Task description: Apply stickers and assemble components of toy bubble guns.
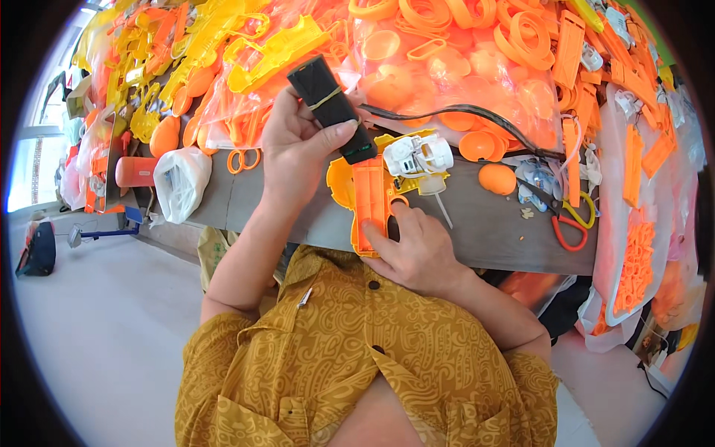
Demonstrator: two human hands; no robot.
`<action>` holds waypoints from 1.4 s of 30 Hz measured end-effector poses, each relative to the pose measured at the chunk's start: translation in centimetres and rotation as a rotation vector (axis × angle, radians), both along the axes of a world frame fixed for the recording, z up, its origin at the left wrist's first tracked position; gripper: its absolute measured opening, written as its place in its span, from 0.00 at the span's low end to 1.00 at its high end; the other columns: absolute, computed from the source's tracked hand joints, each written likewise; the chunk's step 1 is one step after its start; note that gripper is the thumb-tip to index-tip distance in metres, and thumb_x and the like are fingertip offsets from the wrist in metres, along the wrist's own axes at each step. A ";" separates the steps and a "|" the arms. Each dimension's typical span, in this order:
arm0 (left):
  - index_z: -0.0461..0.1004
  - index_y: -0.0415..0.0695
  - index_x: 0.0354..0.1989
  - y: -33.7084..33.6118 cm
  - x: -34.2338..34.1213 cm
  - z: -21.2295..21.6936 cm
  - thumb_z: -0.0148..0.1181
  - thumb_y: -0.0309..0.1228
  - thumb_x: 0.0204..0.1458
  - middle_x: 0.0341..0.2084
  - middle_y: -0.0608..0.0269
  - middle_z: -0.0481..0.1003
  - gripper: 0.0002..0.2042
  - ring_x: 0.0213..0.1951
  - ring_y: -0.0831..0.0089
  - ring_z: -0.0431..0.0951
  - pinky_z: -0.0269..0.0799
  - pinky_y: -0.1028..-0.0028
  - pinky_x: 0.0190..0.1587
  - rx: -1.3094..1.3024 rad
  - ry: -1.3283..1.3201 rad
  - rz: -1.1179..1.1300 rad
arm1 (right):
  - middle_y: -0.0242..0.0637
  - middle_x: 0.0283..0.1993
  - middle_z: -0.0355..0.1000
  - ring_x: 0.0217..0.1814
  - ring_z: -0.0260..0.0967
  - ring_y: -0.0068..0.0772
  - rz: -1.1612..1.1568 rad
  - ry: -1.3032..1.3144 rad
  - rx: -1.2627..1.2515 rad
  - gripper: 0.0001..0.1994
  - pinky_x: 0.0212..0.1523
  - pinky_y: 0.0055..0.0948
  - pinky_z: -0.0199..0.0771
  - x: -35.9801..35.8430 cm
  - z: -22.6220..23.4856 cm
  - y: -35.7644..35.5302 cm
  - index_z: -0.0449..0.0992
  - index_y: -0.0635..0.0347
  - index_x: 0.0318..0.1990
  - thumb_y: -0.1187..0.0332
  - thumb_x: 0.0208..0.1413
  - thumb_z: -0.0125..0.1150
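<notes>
Black block (322,91) slants in the left hand (294,153), thumb and fingers closed round it, its long axis running far-left to near-right, lower end at the orange tray's (370,197) far end. The tray points toward the body, near end by the table's (488,238) front edge; the right hand (421,246), half curled, touches it, grip unclear. Bare tabletop stretches right to the scissors (567,227).

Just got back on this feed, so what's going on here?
A person's left hand holds up a black block with a band around it. The right hand touches an orange part lying over a yellow shell. A white mechanism is just beyond that hand; scissors lie farther right.
</notes>
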State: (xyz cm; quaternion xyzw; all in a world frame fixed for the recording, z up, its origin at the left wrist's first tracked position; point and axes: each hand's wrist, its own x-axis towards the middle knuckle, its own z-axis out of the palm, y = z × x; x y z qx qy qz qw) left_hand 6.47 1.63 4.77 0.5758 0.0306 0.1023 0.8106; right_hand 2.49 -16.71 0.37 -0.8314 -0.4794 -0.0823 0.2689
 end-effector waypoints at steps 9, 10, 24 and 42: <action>0.58 0.36 0.45 -1.4 -1.1 0.3 0.53 0.11 0.41 0.33 0.52 0.72 0.21 0.37 0.66 0.75 0.72 0.68 0.42 0.396 -0.098 0.077 | 0.43 0.30 0.61 0.22 0.58 0.30 0.002 -0.048 0.144 0.20 0.17 0.23 0.56 0.3 -0.8 0.3 0.72 0.59 0.37 0.60 0.35 0.62; 0.58 0.36 0.45 -1.3 -1.2 0.1 0.53 0.12 0.40 0.33 0.52 0.72 0.21 0.37 0.65 0.75 0.72 0.68 0.42 0.368 -0.106 0.096 | 0.43 0.30 0.61 0.21 0.58 0.30 0.008 -0.062 0.142 0.19 0.17 0.23 0.56 0.3 -0.9 0.3 0.72 0.59 0.37 0.60 0.36 0.62; 0.64 0.38 0.45 6.5 -6.2 3.3 0.58 0.19 0.34 0.26 0.64 0.67 0.24 0.25 0.77 0.67 0.62 0.80 0.27 0.721 0.464 0.063 | 0.43 0.40 0.61 0.28 0.59 0.29 0.006 0.004 0.202 0.20 0.24 0.25 0.58 0.0 -1.1 0.5 0.68 0.59 0.42 0.58 0.44 0.54; 0.71 0.40 0.40 8.6 -6.0 1.6 0.61 0.20 0.36 0.35 0.57 0.69 0.17 0.40 0.61 0.68 0.64 0.69 0.43 1.109 0.251 -0.286 | 0.48 0.47 0.60 0.34 0.64 0.38 0.111 0.046 0.202 0.25 0.31 0.29 0.67 0.3 -0.3 0.1 0.69 0.60 0.44 0.64 0.34 0.67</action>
